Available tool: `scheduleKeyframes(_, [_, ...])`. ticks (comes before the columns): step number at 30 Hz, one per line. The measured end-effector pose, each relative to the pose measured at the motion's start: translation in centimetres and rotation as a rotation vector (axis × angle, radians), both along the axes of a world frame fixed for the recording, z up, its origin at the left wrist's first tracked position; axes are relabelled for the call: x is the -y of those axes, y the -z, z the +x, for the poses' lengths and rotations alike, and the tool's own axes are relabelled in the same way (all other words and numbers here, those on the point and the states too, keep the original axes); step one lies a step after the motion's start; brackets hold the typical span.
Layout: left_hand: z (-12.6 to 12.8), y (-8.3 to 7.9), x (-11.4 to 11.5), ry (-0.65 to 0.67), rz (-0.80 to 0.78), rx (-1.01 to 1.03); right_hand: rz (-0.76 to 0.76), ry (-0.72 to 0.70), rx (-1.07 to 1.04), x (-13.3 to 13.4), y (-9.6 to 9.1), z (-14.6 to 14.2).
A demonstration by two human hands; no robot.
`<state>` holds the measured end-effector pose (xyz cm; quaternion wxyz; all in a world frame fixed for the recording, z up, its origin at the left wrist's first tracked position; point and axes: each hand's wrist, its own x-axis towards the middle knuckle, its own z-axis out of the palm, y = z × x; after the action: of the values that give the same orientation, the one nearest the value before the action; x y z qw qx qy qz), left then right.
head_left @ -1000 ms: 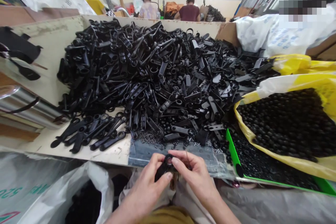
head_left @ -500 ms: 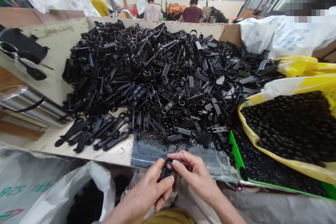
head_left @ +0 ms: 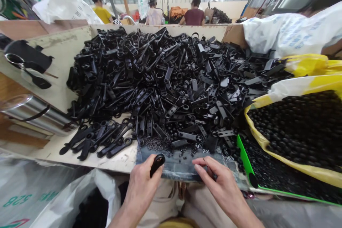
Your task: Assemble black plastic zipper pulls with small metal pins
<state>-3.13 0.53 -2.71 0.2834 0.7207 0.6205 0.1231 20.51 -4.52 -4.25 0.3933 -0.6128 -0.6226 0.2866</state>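
My left hand (head_left: pixel 143 181) is closed around a black plastic part (head_left: pixel 157 164) with a rounded, ring-like end showing above the fingers. The rest of that part is hidden in the grip. Over the front edge of the dark work mat (head_left: pixel 171 171), my right hand (head_left: pixel 217 178) is apart from the left, its thumb and forefinger tips close together and the other fingers curled. Something small and dark shows among its fingers, too hidden to name. Small metal pins (head_left: pixel 156 142) and small black pieces lie on the mat just beyond both hands.
A large heap of black plastic parts (head_left: pixel 128 74) fills the tabletop. Several handle-shaped pieces (head_left: pixel 101 137) lie front left near a steel flask (head_left: pixel 37 114). At right are a yellow-edged sack (head_left: pixel 256 135) of black balls and a green-edged tray (head_left: pixel 244 160). Other people sit beyond.
My hands have separated: the left moved left and up with the black part, the right moved right. Before, both were together on a black part at the mat's edge.
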Motion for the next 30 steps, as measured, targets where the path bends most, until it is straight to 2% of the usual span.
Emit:
scheduleKeyframes(4, [0.7,-0.1,-2.2,0.053,0.095,-0.155,0.022,-0.056,0.101,-0.5,0.0,0.3])
scheduleKeyframes(10, [0.3,0.8,-3.5,0.127,0.142,-0.233,0.002,-0.082,0.126,-0.4,0.5,-0.3])
scheduleKeyframes(19, [-0.7,1.8,-2.9,0.176,0.214,-0.204,-0.012,-0.128,0.106,-1.2,0.3,-1.3])
scheduleKeyframes(25, [-0.4,1.2,-2.8,0.183,0.209,-0.183,0.008,-0.181,0.143,-3.3,-0.1,-4.1])
scheduleKeyframes(30, [-0.1,1.0,-2.9,0.174,0.185,-0.156,-0.004,-0.153,0.237,-5.5,0.4,-5.8])
